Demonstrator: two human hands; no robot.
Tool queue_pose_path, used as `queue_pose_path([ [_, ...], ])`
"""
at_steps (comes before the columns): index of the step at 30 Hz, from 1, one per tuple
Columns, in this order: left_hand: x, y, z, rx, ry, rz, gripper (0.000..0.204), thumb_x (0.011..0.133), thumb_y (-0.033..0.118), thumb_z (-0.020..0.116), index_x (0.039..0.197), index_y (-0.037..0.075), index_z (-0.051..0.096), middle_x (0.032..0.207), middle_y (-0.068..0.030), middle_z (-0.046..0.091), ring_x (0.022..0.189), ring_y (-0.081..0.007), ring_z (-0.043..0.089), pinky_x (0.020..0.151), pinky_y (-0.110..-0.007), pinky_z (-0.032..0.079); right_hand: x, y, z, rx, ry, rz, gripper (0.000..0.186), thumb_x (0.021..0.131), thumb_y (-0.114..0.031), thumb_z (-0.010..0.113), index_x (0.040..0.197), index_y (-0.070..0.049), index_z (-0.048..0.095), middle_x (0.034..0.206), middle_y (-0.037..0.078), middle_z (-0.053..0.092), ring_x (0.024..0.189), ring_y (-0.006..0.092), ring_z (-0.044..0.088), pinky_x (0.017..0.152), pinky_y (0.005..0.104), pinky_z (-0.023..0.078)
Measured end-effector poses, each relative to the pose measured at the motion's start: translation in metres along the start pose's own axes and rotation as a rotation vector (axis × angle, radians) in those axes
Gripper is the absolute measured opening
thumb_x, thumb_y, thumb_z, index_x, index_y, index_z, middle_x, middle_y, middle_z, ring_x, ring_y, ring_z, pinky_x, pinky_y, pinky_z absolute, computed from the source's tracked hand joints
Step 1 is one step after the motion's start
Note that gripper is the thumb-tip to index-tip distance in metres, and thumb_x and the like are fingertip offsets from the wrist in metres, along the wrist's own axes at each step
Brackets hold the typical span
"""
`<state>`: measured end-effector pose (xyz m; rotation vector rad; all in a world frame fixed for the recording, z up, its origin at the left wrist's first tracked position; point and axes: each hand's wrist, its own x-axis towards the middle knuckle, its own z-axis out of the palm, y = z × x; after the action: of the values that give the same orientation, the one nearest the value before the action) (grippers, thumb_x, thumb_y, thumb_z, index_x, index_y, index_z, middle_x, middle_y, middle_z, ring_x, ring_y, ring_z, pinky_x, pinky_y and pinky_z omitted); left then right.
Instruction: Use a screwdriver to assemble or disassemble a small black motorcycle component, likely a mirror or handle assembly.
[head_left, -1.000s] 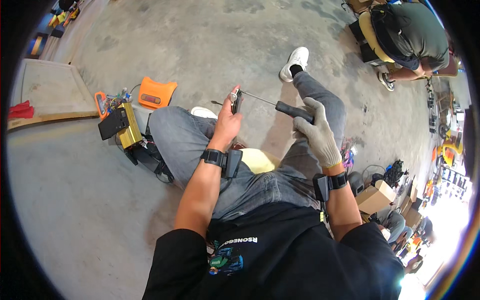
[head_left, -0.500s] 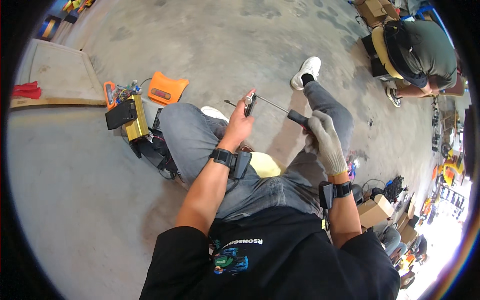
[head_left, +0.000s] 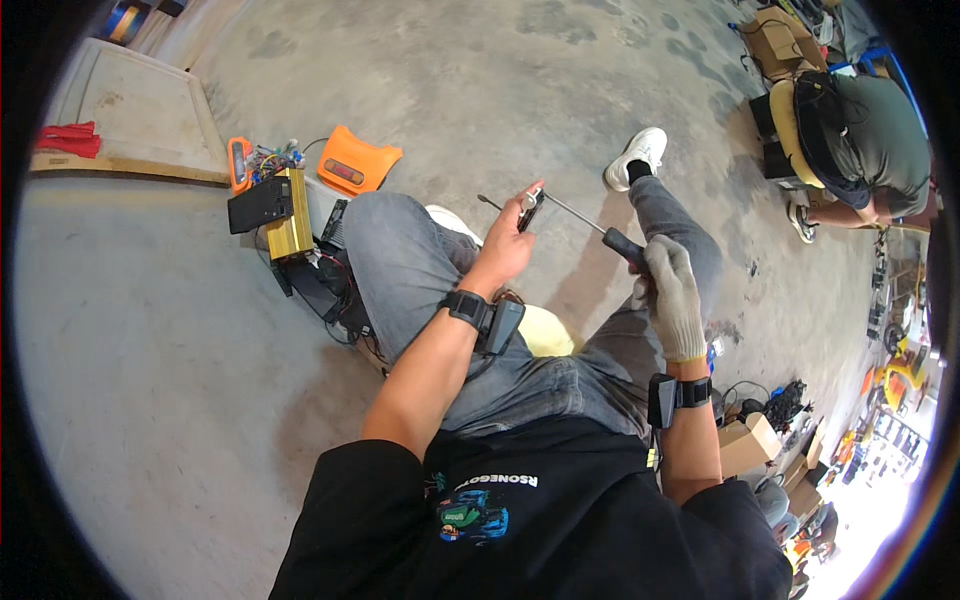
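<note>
My left hand (head_left: 507, 248), bare, is closed on a small dark metal part (head_left: 531, 211) above the gap between my knees. A thin rod with a dark tip sticks out on the left side of these fingers; where it joins is hidden. In a pale knit glove, my right hand (head_left: 670, 290) grips a screwdriver (head_left: 622, 247) by its black handle. The long shaft slants up and left, and its tip meets the upper end of the small part, or lies right beside it; I cannot tell which.
Left of my knee sit a gold metal box (head_left: 291, 218), a black box (head_left: 258, 205), tangled wires and an orange casing (head_left: 358, 160). A pale panel (head_left: 130, 105) bears a red cloth (head_left: 70, 139). At right, a person (head_left: 872, 130) bends over; a cardboard box (head_left: 748, 445) stands nearer.
The whole view has shifted, so floor objects and both hands appear farther right. The hands, the small part and the screwdriver keep nearly the same arrangement.
</note>
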<state>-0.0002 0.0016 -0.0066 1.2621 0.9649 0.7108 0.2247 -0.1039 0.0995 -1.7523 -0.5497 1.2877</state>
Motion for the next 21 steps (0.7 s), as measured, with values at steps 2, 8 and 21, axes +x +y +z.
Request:
queue_pose_path([
  [2,0.0,0.0,-0.001,0.023,0.006,0.003,0.077,0.074,-0.013,0.041,0.147,0.01,0.043,0.144,-0.0172,0.049,0.138,-0.0287,0.043,0.113,-0.032,0.031,-0.002,-0.003,0.003,0.008,0.01,0.012,0.048,0.098,-0.028,0.058,0.135,0.0,0.044,0.09,0.007,0.061,0.064,0.0089,0.056,0.056,0.024,0.05],
  [8,0.002,-0.01,0.001,0.048,0.049,0.028,0.078,0.075,-0.012,0.041,0.148,0.014,0.042,0.136,-0.0144,0.054,0.131,-0.0245,0.048,0.11,-0.03,0.033,-0.011,-0.004,0.014,-0.094,0.065,-0.139,0.052,0.097,-0.027,0.057,0.137,0.002,0.042,0.089,0.006,0.059,0.066,0.0094,0.057,0.059,0.0243,0.05],
  [21,-0.001,-0.001,0.001,0.06,0.029,0.047,0.077,0.075,-0.013,0.042,0.147,0.014,0.044,0.14,-0.0189,0.051,0.136,-0.0314,0.045,0.112,-0.034,0.033,-0.006,-0.002,0.001,0.082,-0.058,0.049,0.057,0.094,-0.023,0.062,0.14,0.003,0.039,0.1,0.009,0.058,0.072,0.0111,0.059,0.062,0.0247,0.051],
])
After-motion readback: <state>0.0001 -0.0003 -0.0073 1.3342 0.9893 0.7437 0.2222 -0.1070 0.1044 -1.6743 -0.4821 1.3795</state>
